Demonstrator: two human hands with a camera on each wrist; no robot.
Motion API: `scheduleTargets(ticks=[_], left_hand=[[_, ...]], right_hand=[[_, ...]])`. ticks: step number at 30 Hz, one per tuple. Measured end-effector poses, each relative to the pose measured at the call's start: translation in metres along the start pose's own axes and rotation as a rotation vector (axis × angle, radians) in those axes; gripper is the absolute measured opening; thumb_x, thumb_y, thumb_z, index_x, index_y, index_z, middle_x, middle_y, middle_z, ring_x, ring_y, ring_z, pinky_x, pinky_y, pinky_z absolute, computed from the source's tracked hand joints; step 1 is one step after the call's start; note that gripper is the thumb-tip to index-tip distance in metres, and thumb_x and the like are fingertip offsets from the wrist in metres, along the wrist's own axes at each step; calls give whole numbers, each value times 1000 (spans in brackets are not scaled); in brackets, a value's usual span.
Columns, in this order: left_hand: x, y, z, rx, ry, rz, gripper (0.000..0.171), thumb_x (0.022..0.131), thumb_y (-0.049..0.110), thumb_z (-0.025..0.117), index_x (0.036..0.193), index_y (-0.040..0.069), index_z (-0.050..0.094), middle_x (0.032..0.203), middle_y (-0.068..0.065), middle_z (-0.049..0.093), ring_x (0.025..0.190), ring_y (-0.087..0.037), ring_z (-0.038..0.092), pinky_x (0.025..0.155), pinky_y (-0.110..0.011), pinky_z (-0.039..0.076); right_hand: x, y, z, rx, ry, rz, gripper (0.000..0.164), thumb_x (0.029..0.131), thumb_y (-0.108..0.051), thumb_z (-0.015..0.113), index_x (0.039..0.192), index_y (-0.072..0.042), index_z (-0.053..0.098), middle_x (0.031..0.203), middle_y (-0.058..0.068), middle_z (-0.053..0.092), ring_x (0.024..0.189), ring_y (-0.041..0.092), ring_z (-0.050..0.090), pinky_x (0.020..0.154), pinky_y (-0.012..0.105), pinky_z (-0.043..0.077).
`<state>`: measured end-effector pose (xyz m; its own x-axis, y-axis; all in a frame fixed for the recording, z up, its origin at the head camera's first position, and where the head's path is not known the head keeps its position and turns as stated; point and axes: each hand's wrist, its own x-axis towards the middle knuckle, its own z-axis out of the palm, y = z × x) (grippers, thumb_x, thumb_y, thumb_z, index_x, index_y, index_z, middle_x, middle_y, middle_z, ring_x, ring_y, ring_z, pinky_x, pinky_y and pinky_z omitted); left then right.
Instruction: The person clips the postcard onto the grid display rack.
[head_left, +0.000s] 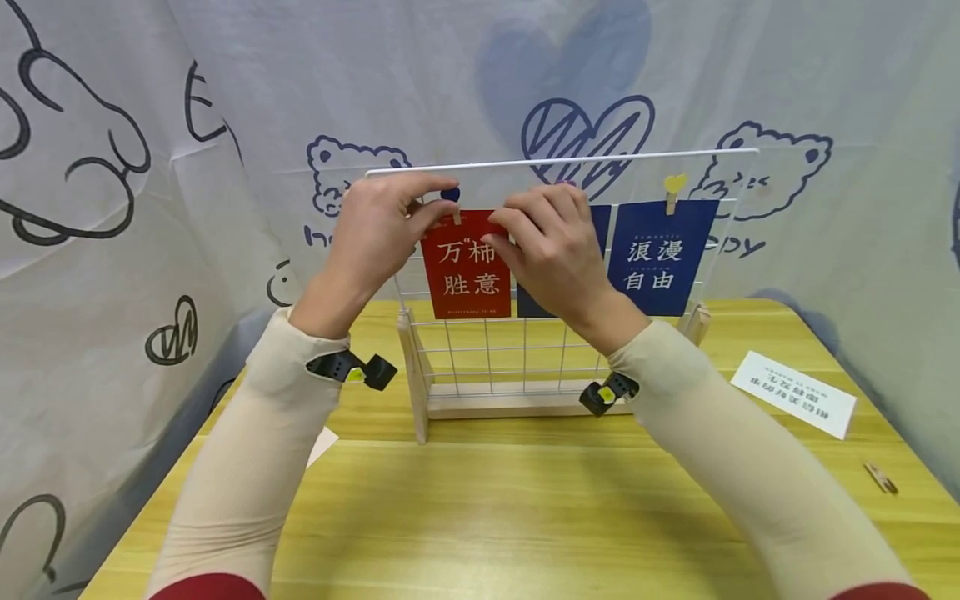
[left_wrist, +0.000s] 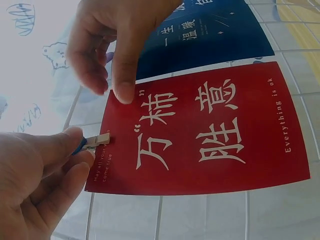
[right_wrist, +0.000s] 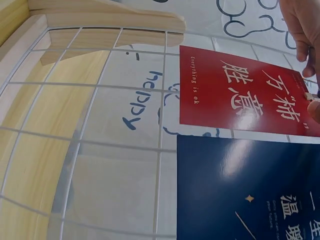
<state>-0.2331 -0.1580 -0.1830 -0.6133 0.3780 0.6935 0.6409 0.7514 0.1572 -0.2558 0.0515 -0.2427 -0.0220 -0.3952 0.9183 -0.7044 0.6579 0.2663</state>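
A red card with white characters hangs at the left of a white wire grid rack. My left hand pinches a wooden clothespin with a blue top, its jaws over the card's upper edge. At the card's upper right corner is my right hand, the thumb over the front and the index fingertip by the top edge, pinching it. Beside it hangs a blue card, partly behind the right hand in the head view. Another blue card hangs farther right from a clothespin with a yellow heart.
The rack stands on wooden feet on a wood-grain table. At the right lie a white card and a loose clothespin. Part of a pale card shows by the left sleeve. A white curtain with drawings hangs behind.
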Motion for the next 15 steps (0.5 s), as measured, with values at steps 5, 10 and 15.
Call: scheduleTargets(ticks=[5,10,15], left_hand=[[-7,-2,-1,-29,49,35,26,91,18,70,115,9,73,100,-9,73,79,-24,71,66,-36,55],[-16,-5,-4,-46,46,16,25,90,18,72,114,9,74,104,-9,73,79,-24,71,66,-37,55],[-24,-7,-8,-53,6,5,24,90,18,71,112,9,74,103,-8,73,82,-23,71,70,-37,56]], right_hand=[[-5,2,-8,12,-42,-13,21,91,-20,72,102,-2,70,101,14,65,98,33,53,86,47,42],[-14,5,-16,65,-106,4,24,90,-21,73,104,-1,69,102,16,64,97,33,53,89,48,43],[-22,8,-25,102,-153,14,24,91,-19,72,104,0,69,103,16,65,99,34,55,91,47,44]])
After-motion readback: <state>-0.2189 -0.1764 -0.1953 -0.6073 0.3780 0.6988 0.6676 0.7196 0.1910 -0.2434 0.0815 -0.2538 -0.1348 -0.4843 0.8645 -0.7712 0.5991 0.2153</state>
